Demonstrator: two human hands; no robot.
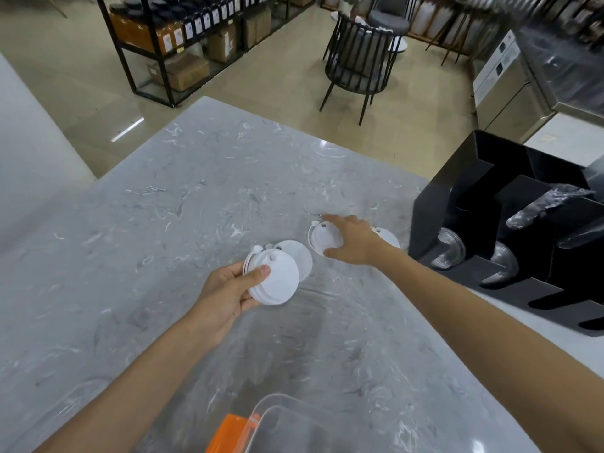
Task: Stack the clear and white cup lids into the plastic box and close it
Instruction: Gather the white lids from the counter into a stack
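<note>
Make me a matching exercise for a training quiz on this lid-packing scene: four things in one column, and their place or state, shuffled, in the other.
Things:
1. left hand
2. right hand
3. plastic box
4. black organizer

Places or states:
A. standing at the right edge of the counter
B. holding a stack of white lids
C. open, at the near edge of the view
D. reaching onto a white lid lying on the counter

Pairs: 1-B, 2-D, 3-C, 4-A
</note>
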